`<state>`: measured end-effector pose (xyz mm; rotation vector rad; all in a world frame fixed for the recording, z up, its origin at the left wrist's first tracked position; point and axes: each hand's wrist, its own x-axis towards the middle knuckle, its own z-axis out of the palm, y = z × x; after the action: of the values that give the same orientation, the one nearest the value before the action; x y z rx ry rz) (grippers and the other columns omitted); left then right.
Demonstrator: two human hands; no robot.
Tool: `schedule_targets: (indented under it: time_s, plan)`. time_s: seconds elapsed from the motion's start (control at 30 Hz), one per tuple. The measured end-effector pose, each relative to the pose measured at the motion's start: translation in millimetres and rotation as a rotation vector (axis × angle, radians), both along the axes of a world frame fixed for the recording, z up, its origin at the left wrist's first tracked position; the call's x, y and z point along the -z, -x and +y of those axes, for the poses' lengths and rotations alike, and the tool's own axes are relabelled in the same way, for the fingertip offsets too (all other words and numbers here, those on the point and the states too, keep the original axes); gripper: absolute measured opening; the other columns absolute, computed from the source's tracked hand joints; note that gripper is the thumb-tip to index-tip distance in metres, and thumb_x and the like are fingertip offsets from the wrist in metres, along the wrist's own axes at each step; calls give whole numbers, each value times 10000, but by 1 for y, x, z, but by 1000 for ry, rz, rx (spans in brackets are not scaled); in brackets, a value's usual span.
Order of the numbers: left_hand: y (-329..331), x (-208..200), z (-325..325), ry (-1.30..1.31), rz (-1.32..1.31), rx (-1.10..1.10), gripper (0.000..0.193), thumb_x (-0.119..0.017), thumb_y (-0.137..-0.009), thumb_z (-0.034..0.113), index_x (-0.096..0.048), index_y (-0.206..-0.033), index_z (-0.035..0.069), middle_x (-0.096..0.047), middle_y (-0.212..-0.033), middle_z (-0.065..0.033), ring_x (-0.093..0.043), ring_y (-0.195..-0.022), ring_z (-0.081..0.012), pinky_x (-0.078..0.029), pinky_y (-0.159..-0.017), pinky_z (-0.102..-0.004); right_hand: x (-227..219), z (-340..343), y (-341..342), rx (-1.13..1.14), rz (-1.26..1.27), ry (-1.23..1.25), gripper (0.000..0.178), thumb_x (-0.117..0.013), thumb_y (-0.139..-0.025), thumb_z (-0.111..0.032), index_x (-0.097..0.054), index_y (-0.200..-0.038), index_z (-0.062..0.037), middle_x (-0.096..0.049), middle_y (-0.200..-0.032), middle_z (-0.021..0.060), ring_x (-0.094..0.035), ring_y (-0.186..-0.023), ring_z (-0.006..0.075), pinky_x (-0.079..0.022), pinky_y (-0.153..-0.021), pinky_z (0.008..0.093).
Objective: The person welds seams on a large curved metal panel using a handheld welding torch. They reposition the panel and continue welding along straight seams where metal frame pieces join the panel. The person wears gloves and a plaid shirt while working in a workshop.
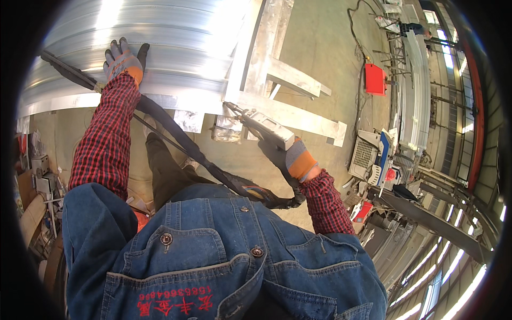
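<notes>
Evidently a welding torch (pixel 264 127) in right hand (pixel 288 157).

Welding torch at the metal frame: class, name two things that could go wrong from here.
1. The left hand rests flat on the shiny curved sheet near the joint, so heat or sparks might reach the glove.
2. The black hose runs across the person's body to the torch in the right hand; it could snag and jerk the tip off the frame.

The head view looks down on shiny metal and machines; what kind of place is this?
Most likely a metal fabrication workshop. The gloved left hand rests on a ribbed metal sheet, the right hand holds a welding gun, and a red machine stands on the concrete floor.
</notes>
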<state>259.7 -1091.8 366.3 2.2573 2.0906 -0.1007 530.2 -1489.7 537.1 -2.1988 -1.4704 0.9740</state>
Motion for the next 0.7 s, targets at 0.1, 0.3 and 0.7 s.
schedule_targets:
  time_s: [0.1,0.3,0.7]
  plan:
    - [-1,1,0,-8,-1,0,974,-392,-1037,830,-310,-1733,153,-272,-1800,-138,-273,-1647,-393,-286,-1331,-550,2,-1,0,8,37,-41,372,-747,-1009,-195,-720,-1348,-42,-791,-1143,169,-730,-960,258,-590,-865,383]
    - [0,3,0,-33,6,7,972,-386,-1035,834,-311,-1733,162,-279,-1799,-136,-280,-1644,-390,-288,-1329,-544,-1,-2,0,17,72,-36,382,-730,-1019,-203,-710,-1367,-47,-792,-1139,162,-713,-928,253,-591,-849,377]
    - [0,1,2,-2,10,0,978,-388,-1037,830,-300,-1738,155,-259,-1804,-130,-271,-1646,-389,-271,-1335,-530,4,-4,-2,32,-12,45,379,-739,-1016,-240,-742,-1358,-76,-811,-1158,151,-768,-961,244,-609,-843,389]
